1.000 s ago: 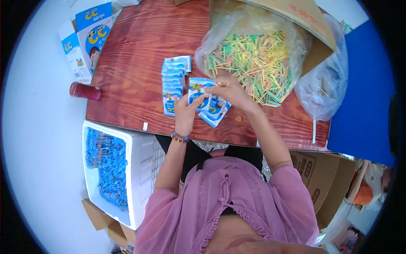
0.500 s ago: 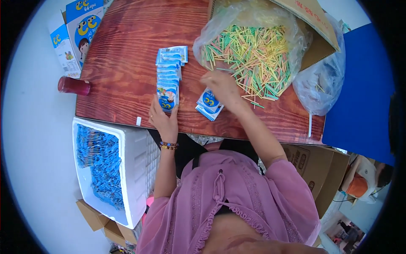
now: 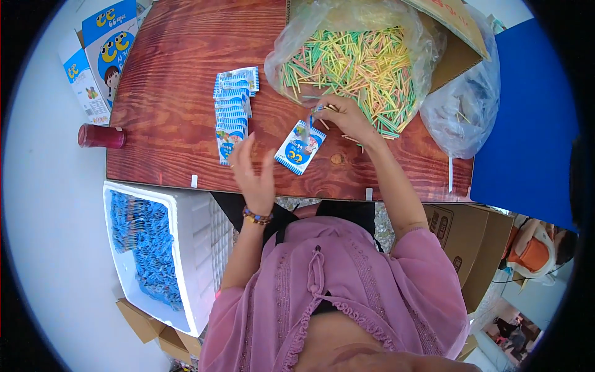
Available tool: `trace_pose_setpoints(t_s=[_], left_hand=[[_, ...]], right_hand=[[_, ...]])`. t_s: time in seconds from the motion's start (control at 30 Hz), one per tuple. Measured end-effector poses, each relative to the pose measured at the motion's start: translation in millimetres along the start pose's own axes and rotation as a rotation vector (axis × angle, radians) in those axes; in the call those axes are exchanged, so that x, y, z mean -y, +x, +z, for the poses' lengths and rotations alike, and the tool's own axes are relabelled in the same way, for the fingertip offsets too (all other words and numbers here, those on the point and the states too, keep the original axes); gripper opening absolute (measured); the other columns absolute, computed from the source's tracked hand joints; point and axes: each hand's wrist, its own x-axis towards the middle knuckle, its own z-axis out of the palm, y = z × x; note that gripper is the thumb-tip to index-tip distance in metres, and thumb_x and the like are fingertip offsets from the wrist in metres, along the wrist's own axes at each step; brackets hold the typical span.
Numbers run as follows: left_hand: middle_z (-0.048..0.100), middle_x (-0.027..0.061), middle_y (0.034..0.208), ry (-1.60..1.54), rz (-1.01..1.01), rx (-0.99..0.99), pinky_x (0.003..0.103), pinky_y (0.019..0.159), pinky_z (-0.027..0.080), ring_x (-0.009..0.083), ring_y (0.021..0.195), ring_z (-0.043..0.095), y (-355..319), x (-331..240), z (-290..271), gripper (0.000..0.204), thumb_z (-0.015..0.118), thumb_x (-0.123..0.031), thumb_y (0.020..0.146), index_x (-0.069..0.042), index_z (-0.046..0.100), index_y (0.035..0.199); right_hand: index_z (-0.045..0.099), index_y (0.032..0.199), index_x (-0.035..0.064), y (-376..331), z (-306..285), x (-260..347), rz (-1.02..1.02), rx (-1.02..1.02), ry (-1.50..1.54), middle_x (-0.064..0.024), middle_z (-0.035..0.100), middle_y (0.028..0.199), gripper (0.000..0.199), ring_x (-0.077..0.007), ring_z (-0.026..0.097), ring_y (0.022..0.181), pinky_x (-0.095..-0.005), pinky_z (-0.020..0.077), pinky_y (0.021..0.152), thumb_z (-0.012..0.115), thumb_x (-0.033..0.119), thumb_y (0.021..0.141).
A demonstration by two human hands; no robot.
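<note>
My left hand (image 3: 255, 183) is lifted off the table with its fingers apart and empty, just right of an overlapping row of small blue-and-white packets (image 3: 232, 118). My right hand (image 3: 347, 119) is closed in a pinch at the near edge of a heap of thin pastel sticks (image 3: 356, 68), yellow, green and pink. A narrow blue-and-white piece shows at its fingertips; I cannot make out whether it is a packet's edge. Just below those fingertips, a single packet (image 3: 299, 150) lies tilted on the wooden table (image 3: 167, 80).
The sticks spill from a clear plastic bag (image 3: 279, 68) in a cardboard box (image 3: 462, 74). A red-lidded jar (image 3: 102, 136) lies at the left edge, near printed cartons (image 3: 111, 59). Below left stands a white foam box (image 3: 201, 248) full of blue packets. A blue panel (image 3: 527, 124) is at right.
My left hand has let go of the packet row and moved right, opening. My right hand has moved slightly right, and the packet by it now lies more fully in view.
</note>
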Motion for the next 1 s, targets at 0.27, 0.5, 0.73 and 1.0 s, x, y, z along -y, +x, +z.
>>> trace_pose_setpoints(t_s=[0.27,0.5,0.73,1.0], left_hand=[[0.052,0.0149,0.126,-0.834,-0.322,0.292,0.032,0.094,0.046,0.0185,0.113,0.054,47.2,-35.1,41.6,0.072,0.075,-0.006,0.077,0.000,0.036,0.137],[0.068,0.0061,0.091,-0.869,-0.590,0.265,0.021,0.067,0.052,0.0080,0.077,0.064,41.7,-13.1,48.7,0.024,0.068,-0.004,0.086,0.002,0.062,0.108],[0.069,0.0046,0.085,-1.159,-0.731,0.175,0.020,0.059,0.049,0.0062,0.070,0.063,40.0,-25.7,51.2,0.009,0.067,-0.004,0.087,0.002,0.067,0.094],[0.068,0.0022,0.084,-1.223,-0.721,0.096,0.022,0.059,0.049,0.0064,0.069,0.062,32.1,-24.8,54.4,0.010,0.064,-0.008,0.090,0.001,0.068,0.093]], right_hand=[[0.061,0.083,0.0042,-18.9,-9.6,26.9,0.011,-0.048,0.065,0.0026,0.048,0.070,0.010,-0.0047,0.043,0.067,-0.0234,0.0358,0.058,0.066,0.013,0.084],[0.064,0.090,0.0024,-27.6,3.6,29.3,0.007,-0.022,0.353,0.0019,0.060,0.076,0.011,-0.0032,0.051,0.070,-0.0224,0.0430,0.063,0.069,0.010,0.083],[0.066,0.085,-0.0002,-30.1,10.1,25.8,0.013,-0.068,0.260,0.0046,0.058,0.068,0.014,-0.0015,0.048,0.064,-0.0210,0.0377,0.056,0.069,0.014,0.084],[0.069,0.089,0.0018,-36.3,24.6,27.0,0.051,-0.118,0.384,0.0052,0.061,0.073,0.011,-0.0004,0.050,0.068,-0.0196,0.0401,0.058,0.066,0.012,0.087]])
